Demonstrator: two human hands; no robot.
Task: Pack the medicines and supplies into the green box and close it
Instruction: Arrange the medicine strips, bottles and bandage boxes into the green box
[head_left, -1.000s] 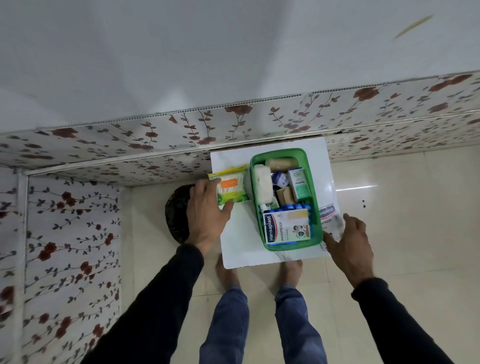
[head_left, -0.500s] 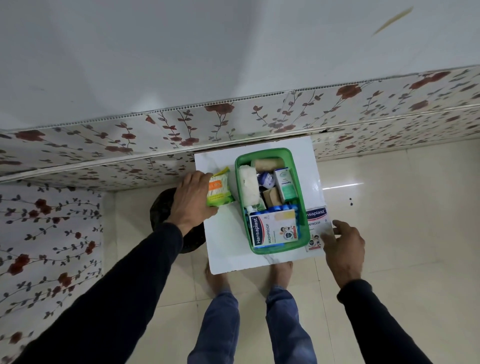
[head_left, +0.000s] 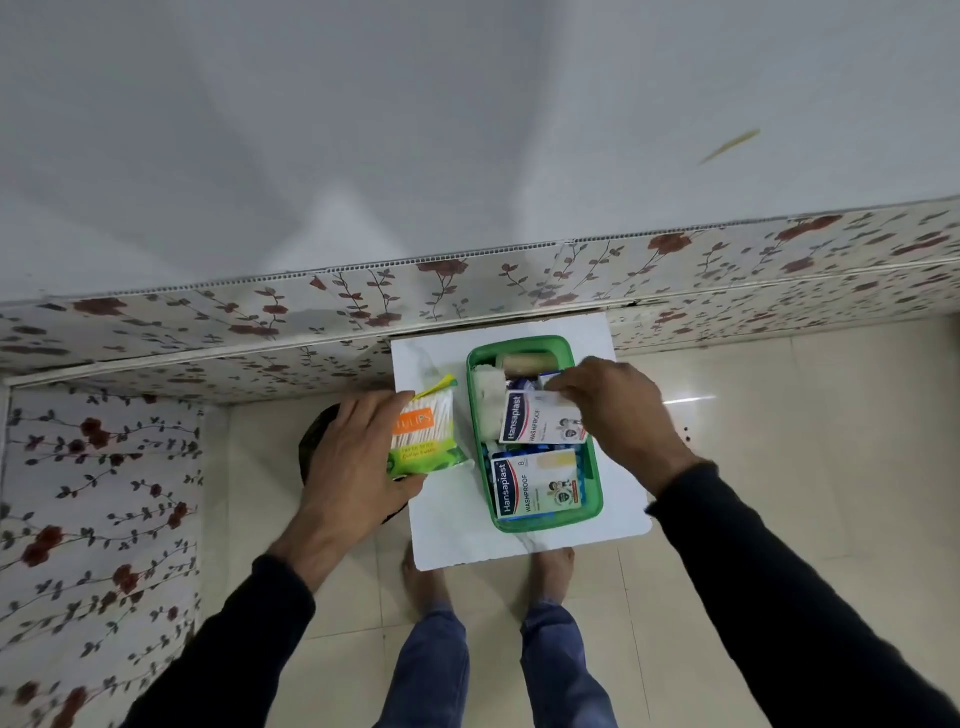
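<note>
The green box (head_left: 535, 434) sits open on the white table (head_left: 452, 514), toward its far right corner, w/ the far end near the floral wall panel (head_left: 363, 301). It's mostly packed: 1 Hansaplast packet (head_left: 537, 480) lies flat at the near end, a white gauze roll (head_left: 488, 402) along the left wall, a tan roll (head_left: 524, 361) at the far end, plus blue bits underneath too small to count. The right hand (head_left: 618, 415) is pinched on a 2nd Hansaplast packet (head_left: 540, 418), held just over the box's middle, prob. going in next. The left hand (head_left: 353, 462) is clamped on 1 cotton swab pack (head_left: 423, 426) at the table's left edge, outside the box. So 2 items look left to place, then closing. No lid is visible, so where it is can't be told.
</note>
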